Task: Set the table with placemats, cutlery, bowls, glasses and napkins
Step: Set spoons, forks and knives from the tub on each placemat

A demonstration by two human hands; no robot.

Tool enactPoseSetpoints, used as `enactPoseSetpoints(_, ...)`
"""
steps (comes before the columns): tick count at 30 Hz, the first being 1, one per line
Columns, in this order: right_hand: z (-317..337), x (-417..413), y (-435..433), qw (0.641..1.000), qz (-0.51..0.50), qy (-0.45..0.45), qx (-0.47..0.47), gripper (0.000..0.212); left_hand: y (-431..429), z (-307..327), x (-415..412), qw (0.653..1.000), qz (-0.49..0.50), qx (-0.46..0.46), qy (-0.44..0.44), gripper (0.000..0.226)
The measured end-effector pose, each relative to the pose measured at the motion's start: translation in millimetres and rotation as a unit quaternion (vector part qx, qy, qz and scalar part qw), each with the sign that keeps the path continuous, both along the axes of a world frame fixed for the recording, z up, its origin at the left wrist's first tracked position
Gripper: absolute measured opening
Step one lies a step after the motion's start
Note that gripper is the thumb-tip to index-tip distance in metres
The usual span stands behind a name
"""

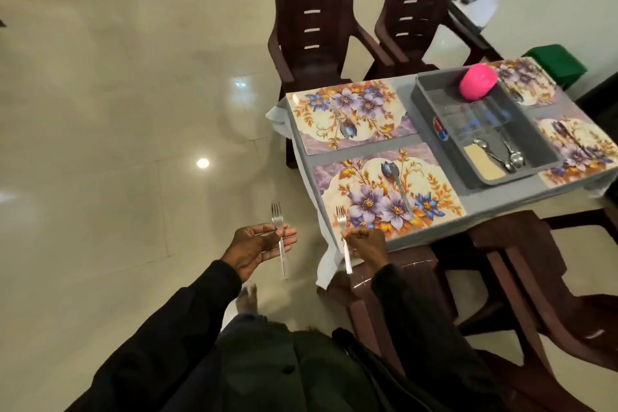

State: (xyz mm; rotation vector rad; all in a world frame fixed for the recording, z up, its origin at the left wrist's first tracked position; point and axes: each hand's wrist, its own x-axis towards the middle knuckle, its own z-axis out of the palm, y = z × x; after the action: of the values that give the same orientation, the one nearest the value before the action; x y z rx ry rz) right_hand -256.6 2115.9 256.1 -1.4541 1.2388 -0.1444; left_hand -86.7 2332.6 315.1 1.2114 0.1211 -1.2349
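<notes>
L hand (264, 244) palm up, fingers nearly straight, thumb pinning the left fork (280, 241) across them. R hand (366, 242) knuckles up, fingers curled round the handle of the right fork (343, 237).

Both forks: long axis approx 12–6 o'clock, tines at 12, handle ends sticking out at 6 below each hand. Plain silver metal, flat handles.

Left fork is over the floor, at 9 o'clock of the table. Right fork's tines sit over the 7 o'clock corner of the near placemat (441, 194), a floral purple & orange mat w/ a spoon (398, 187) on it, bowl end toward 11. At 12 of it, a 2nd placemat (384, 100) w/ another spoon (344, 124). At 2 o'clock, a grey tray (428, 100) w/ glasses (478, 110), tray spoons (511, 157) and a pink rounded item (478, 82) at its far end.
</notes>
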Motion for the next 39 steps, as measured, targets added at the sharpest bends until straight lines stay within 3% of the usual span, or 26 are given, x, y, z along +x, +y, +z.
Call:
enactPoseSetpoints(4, -33.9, 39.4, -26.1, 0.994, -0.005, 0.082, -0.076, 0.031, -0.1, -0.3, 49.7, 1.000, -0.023, 0.006, 0.011, 0.031)
enactPoseSetpoints(12, -66.7, 97.1, -54.7, 0.980, 0.029, 0.150, -0.131, 0.005, 2.1, -7.0, 123.9, 0.999, -0.032, 0.021, 0.013, 0.037)
enactPoseSetpoints(27, -112.8, 112.4, -76.2, 0.968, 0.067, 0.189, -0.152, 0.008, -53.6, -9.7, 179.8, 0.999, -0.023, 0.029, 0.020, 0.034)
enactPoseSetpoints(39, -88.1, 118.1, -66.5, 0.959, 0.078, 0.209, -0.175, 0.013, -79.6, -11.5, 208.6, 0.999, -0.039, 0.025, 0.022, 0.034)
